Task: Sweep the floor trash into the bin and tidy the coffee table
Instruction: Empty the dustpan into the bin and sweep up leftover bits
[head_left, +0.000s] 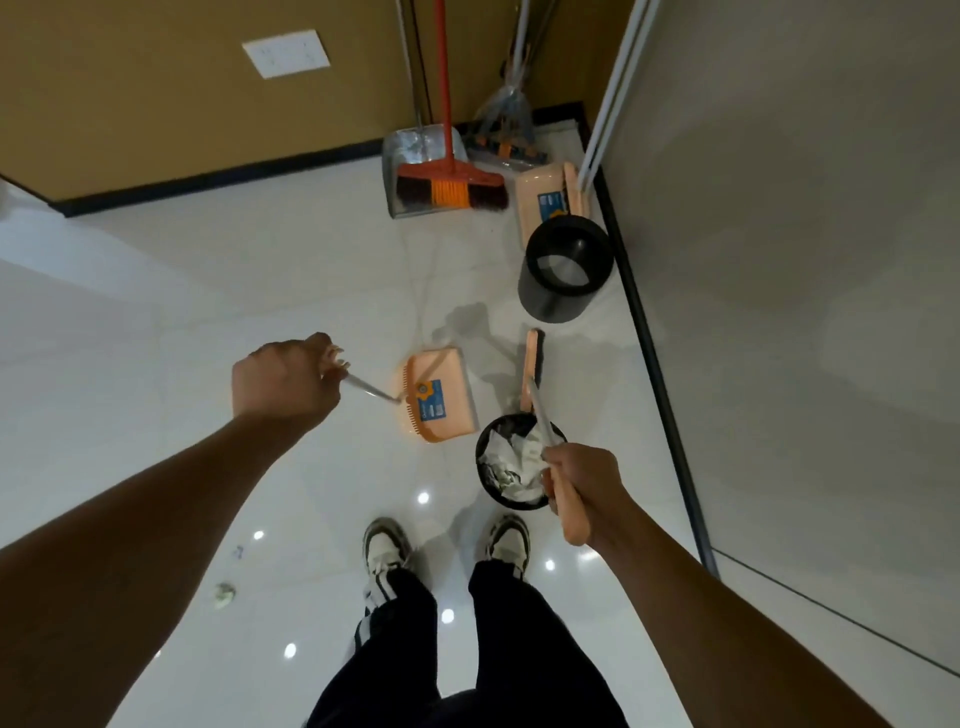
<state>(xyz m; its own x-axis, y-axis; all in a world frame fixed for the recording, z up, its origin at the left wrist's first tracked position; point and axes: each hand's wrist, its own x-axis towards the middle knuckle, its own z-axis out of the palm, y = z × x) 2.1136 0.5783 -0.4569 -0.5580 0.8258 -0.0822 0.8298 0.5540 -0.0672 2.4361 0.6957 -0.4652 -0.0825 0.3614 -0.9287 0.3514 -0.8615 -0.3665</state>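
My left hand (283, 379) grips the thin metal handle of a peach dustpan (439, 397) that hangs over the white tile floor. My right hand (582, 480) grips the peach handle of a small broom (532, 364) whose brush head points away from me. Between the two, just in front of my feet, stands a black bin (506, 499) full of crumpled white paper (506, 460). A small scrap of trash (224, 594) lies on the floor at the lower left, with a tiny blue bit (239, 552) above it.
An empty black bin (566, 270) stands by the right wall. In the far corner lean an orange broom (451, 189), a metal dustpan (415, 156), a second peach dustpan set (550, 200) and a wrapped mop. Grey wall panels run along the right.
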